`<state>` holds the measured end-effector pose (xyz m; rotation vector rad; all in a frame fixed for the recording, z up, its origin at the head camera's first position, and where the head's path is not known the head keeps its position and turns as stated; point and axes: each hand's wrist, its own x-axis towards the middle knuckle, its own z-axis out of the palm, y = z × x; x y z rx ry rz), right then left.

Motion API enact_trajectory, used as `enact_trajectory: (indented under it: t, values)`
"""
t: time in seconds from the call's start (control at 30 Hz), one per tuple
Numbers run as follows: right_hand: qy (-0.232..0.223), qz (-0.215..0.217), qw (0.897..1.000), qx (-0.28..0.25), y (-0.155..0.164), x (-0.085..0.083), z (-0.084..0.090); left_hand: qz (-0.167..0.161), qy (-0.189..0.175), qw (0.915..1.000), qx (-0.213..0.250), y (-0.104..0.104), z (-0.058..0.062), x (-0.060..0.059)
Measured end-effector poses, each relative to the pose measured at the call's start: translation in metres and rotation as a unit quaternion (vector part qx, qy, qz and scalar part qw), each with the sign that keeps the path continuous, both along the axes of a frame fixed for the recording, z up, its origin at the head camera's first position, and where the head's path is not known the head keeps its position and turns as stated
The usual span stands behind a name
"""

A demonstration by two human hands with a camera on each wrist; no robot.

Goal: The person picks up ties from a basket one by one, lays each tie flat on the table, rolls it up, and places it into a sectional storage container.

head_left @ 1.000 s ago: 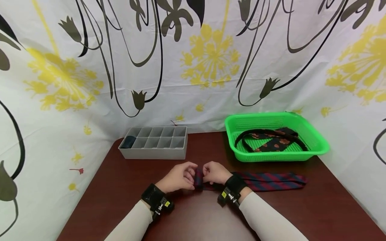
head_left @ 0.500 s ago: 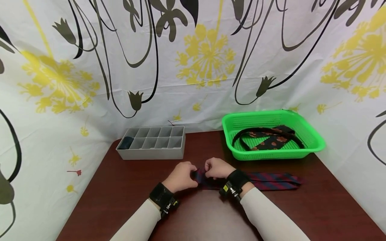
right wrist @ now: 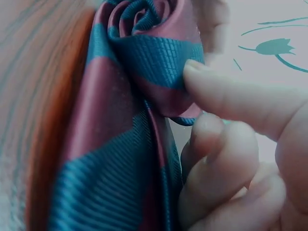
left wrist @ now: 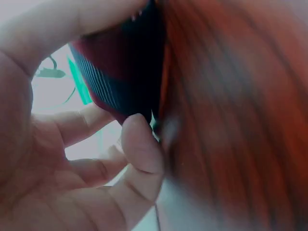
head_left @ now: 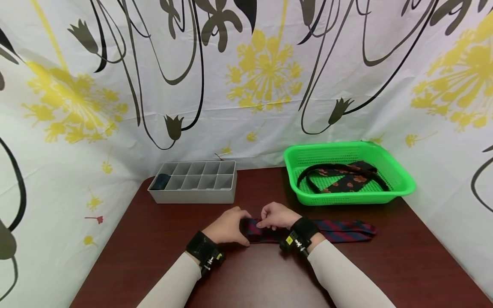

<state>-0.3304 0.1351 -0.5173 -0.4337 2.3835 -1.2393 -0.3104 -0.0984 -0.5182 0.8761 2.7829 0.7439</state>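
Both hands' grip [head_left: 252,224] on tie roll [right wrist: 149,53]

Your head camera looks forward and down from above your forearms, far enough back to take in the whole brown surface [head_left: 161,239], the grey divided box [head_left: 194,182] and the green basket [head_left: 389,171] against the curtained wall. The left wrist camera sits tight under your left hand [left wrist: 72,159], facing along the palm — so near that the rolled striped tie [left wrist: 120,72] blurs. The right wrist camera is just as close, facing the roll's spiral end [right wrist: 149,53] — all three views share that roll.
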Motion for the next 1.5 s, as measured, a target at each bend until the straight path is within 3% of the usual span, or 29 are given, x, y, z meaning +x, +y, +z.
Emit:
enact_trajectory:
  t: [0.1,0.23,0.4,0.6,0.83,0.93,1.07,1.17,1.33,1.5]
  values:
    - [0.002,0.014,1.0,-0.015,0.0,-0.001,0.001,0.003,-0.005,0.9996,0.026,-0.004,-0.001,-0.003]
    - [0.018,0.049,0.998,-0.038,-0.001,-0.003,0.004,0.02,0.018,0.9987,0.043,-0.005,0.002,-0.004]
    - [0.043,0.097,0.994,-0.013,-0.003,0.001,0.01,0.051,0.023,0.9975,0.044,-0.004,0.003,-0.004]
    - [0.092,0.095,0.991,0.038,-0.005,0.006,0.009,0.043,-0.023,0.9977,0.047,-0.004,-0.002,-0.004]
    - [0.166,0.107,0.979,0.044,-0.007,0.005,0.009,0.044,0.026,0.9984,0.024,-0.002,0.004,0.0]
    - [0.188,0.103,0.975,0.052,-0.007,0.004,0.008,0.04,0.025,0.9988,0.012,0.0,0.006,0.002]
    - [0.178,0.098,0.977,0.07,-0.003,0.003,0.002,0.031,0.003,0.9995,0.007,0.002,-0.001,0.002]
    - [0.165,0.106,0.979,0.064,-0.001,0.001,0.0,0.031,0.01,0.9993,0.016,0.003,-0.004,0.001]
    - [0.162,0.128,0.977,0.062,-0.001,-0.001,0.002,0.055,0.039,0.9973,0.028,0.002,0.006,0.003]
    - [0.172,0.148,0.971,0.071,-0.004,0.001,0.002,0.06,0.034,0.9976,0.005,0.001,0.006,0.003]
